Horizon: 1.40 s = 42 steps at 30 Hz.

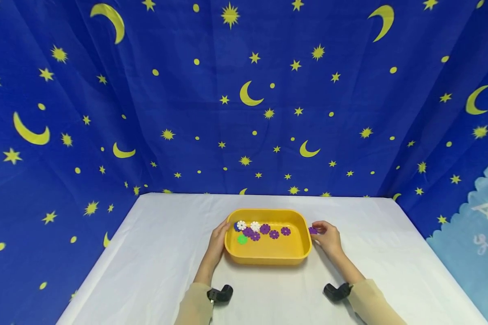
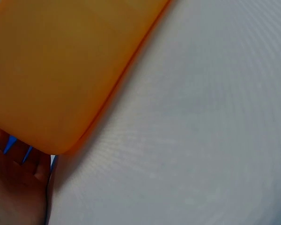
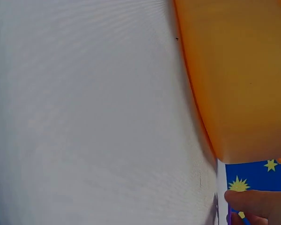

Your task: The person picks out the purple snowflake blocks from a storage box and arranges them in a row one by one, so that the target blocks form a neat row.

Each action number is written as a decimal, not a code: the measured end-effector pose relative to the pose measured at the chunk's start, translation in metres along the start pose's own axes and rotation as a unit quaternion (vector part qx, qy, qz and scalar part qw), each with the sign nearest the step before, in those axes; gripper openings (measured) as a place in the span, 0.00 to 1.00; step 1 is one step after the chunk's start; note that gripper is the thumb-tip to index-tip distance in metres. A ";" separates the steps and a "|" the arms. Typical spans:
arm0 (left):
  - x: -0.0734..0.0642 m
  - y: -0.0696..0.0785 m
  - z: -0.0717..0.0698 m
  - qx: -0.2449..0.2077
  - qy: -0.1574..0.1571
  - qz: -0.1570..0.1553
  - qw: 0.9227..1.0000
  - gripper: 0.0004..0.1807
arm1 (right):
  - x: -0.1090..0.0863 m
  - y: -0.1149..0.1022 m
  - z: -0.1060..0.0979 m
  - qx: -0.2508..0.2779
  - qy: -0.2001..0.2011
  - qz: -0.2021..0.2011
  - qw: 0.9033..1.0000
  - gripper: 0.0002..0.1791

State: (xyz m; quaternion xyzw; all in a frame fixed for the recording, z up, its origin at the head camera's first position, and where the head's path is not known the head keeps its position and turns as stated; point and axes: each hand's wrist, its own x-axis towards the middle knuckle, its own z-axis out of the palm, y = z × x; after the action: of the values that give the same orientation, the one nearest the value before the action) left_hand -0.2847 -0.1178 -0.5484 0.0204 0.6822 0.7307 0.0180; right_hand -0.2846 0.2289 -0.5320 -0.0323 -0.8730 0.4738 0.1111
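Observation:
A yellow plastic bin [image 1: 268, 261] sits on the white-covered table with several notched snowflake discs inside. Purple discs [image 1: 265, 229], white discs [image 1: 241, 225] and a green disc [image 1: 242, 239] lie mostly in its left half, with a blue disc [image 1: 236, 227] partly hidden under a white one. At the bin's left end, my left hand [image 1: 217, 240] rests its extended fingers [image 2: 18, 151] against the outer wall. Just outside the right end, my right hand [image 1: 327, 235] pinches a purple snowflake disc [image 1: 312, 230] between thumb and fingers. The right wrist view catches only that disc's thin edge.
A white cloth [image 1: 179, 225] covers the table around the bin. Blue curtains [image 1: 211, 113] with yellow moons and stars stand behind and at the sides. A light blue panel with letters [image 1: 480, 225] hangs at the right. Black wrist devices [image 1: 336, 292] are strapped over both sleeves.

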 end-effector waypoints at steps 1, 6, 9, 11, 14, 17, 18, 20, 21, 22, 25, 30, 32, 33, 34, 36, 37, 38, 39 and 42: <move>0.000 0.001 0.000 0.000 0.000 -0.002 1.000 0.31 | 0.000 0.001 0.000 -0.003 -0.001 -0.001 1.000 0.18; -0.003 0.013 0.001 -0.010 -0.005 -0.010 1.000 0.28 | 0.001 0.004 0.000 -0.027 -0.003 -0.004 1.000 0.19; -0.007 0.024 0.002 -0.006 -0.011 -0.008 1.000 0.27 | 0.001 0.004 0.000 -0.039 -0.005 -0.003 0.999 0.20; -0.009 0.030 0.002 -0.001 -0.013 -0.006 1.000 0.26 | 0.001 0.004 0.000 -0.042 -0.007 -0.005 0.999 0.20; -0.007 0.027 0.002 0.000 -0.011 -0.006 1.000 0.26 | 0.002 0.004 0.000 -0.042 -0.007 -0.004 0.999 0.20; -0.002 0.017 0.001 0.001 -0.007 -0.005 1.000 0.27 | 0.002 0.005 0.000 -0.041 -0.006 -0.005 0.999 0.20; 0.000 0.013 0.001 -0.001 -0.004 -0.007 1.000 0.28 | 0.002 0.005 0.000 -0.039 -0.005 -0.002 0.999 0.20; 0.002 0.006 0.000 0.003 -0.001 -0.005 1.000 0.29 | 0.002 0.005 0.000 -0.031 0.000 0.006 0.999 0.19; 0.002 0.004 0.000 0.004 0.001 -0.004 1.000 0.30 | 0.002 0.004 -0.001 -0.023 0.001 0.011 1.000 0.19; 0.002 0.003 0.000 0.004 0.003 -0.004 1.000 0.30 | 0.002 0.004 -0.001 -0.011 0.004 0.018 1.000 0.19; 0.001 0.001 0.001 0.007 0.004 -0.003 1.000 0.31 | 0.002 -0.001 -0.002 0.026 0.012 0.042 0.999 0.18; -0.001 0.002 0.001 0.003 0.006 -0.008 1.000 0.30 | 0.005 -0.017 -0.004 0.047 0.028 0.045 0.998 0.17; -0.001 0.002 0.001 -0.003 0.006 -0.009 1.000 0.29 | 0.006 -0.026 -0.004 0.054 0.033 0.034 0.997 0.17; -0.001 0.002 0.001 -0.003 0.005 -0.008 1.000 0.29 | 0.007 -0.030 -0.004 0.060 0.034 0.030 0.997 0.16; -0.001 0.002 0.001 -0.002 0.003 -0.007 1.000 0.28 | 0.007 -0.035 -0.003 0.067 0.037 0.025 0.997 0.16; -0.001 0.003 0.001 0.000 0.001 -0.005 1.000 0.28 | 0.007 -0.043 -0.003 0.086 0.040 0.013 0.995 0.15; -0.002 0.003 0.001 0.004 0.000 -0.002 1.000 0.29 | 0.007 -0.047 -0.002 0.092 0.041 0.007 0.995 0.15; -0.002 0.003 0.001 0.005 0.000 -0.001 1.000 0.29 | 0.008 -0.050 -0.002 0.098 0.043 0.005 0.994 0.15; -0.002 0.003 0.000 0.007 -0.001 0.001 1.000 0.29 | 0.008 -0.053 -0.001 0.101 0.042 0.001 0.994 0.14; -0.002 0.002 0.000 0.013 0.000 0.013 1.000 0.31 | 0.008 -0.061 0.003 0.098 0.033 -0.001 0.995 0.14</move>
State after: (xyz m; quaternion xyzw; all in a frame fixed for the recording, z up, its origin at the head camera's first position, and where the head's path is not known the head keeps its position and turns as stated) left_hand -0.2829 -0.1178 -0.5468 0.0298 0.6913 0.7219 0.0085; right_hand -0.2902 0.1946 -0.4810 -0.0356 -0.8180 0.5559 0.1430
